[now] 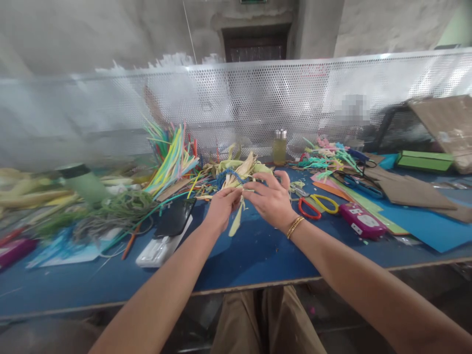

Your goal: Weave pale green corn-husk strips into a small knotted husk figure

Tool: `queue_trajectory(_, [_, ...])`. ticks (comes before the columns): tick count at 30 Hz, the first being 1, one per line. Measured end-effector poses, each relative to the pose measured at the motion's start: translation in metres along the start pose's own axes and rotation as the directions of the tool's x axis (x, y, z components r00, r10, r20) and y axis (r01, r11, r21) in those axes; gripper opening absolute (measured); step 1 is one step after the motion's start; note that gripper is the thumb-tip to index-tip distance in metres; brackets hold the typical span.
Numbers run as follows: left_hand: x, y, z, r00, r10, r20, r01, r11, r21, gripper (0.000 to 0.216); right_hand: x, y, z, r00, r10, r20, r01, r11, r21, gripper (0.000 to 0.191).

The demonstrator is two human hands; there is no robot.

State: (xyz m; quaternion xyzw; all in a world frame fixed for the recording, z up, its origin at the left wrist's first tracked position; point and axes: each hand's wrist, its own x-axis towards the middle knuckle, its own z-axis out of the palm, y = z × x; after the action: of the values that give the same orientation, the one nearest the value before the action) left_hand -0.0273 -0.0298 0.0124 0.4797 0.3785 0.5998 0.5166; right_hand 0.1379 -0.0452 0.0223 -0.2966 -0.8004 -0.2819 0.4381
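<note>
My left hand (223,209) has its thumb and fingers closed in a pinch on a pale green corn husk strip (236,223), whose loose end hangs below the fingers. Close beside it, my right hand (271,196) pinches the same strip between thumb and forefinger, its other fingers raised and spread. Just beyond both hands lies a heap of dried corn husks (245,164), with a blue braided cord (230,174) across it. The exact spot where the fingertips meet is small and partly hidden. Scissors (319,205) with red and yellow handles lie right of my right hand.
A black phone (175,216) rests on a white box (162,248) at left. Behind stand colourful pipe cleaners (171,155) and a glass bottle (279,150). A green tumbler (84,184) leans far left. Rightward lie a purple device (362,221), coloured paper and cardboard (409,191).
</note>
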Motion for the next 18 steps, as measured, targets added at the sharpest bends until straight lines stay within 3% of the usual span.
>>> queue_trajectory(2, [0.001, -0.002, -0.001, 0.999, 0.018, 0.027, -0.018, 1.000, 0.020, 0.027, 0.001, 0.000, 0.002, 0.997, 0.061, 0.039, -0.064, 0.996, 0.066, 0.019])
queue_trajectory(5, [0.001, -0.005, -0.001, 0.996, 0.073, 0.058, -0.078, 0.993, 0.088, 0.026, 0.001, 0.000, 0.007, 0.962, 0.260, 0.079, -0.271, 0.946, 0.181, 0.014])
queue_trajectory(8, [0.000, -0.005, -0.001, 0.989, 0.106, 0.102, -0.126, 0.969, 0.211, 0.028, -0.001, 0.003, 0.015, 0.868, 0.483, 0.116, -0.496, 0.823, 0.277, 0.013])
queue_trajectory(10, [-0.001, -0.004, -0.002, 0.983, 0.129, 0.132, -0.163, 0.943, 0.290, 0.030, -0.003, 0.007, 0.020, 0.808, 0.566, 0.167, -0.585, 0.730, 0.353, 0.013])
queue_trajectory(13, [-0.002, -0.001, -0.002, 0.969, 0.156, 0.194, -0.224, 0.885, 0.409, 0.037, -0.004, 0.011, 0.025, 0.766, 0.600, 0.231, -0.632, 0.634, 0.446, 0.013])
queue_trajectory(18, [-0.001, 0.004, -0.004, 0.943, 0.185, 0.276, -0.309, 0.794, 0.524, 0.040, -0.006, 0.015, 0.028, 0.756, 0.605, 0.250, -0.635, 0.588, 0.501, 0.015])
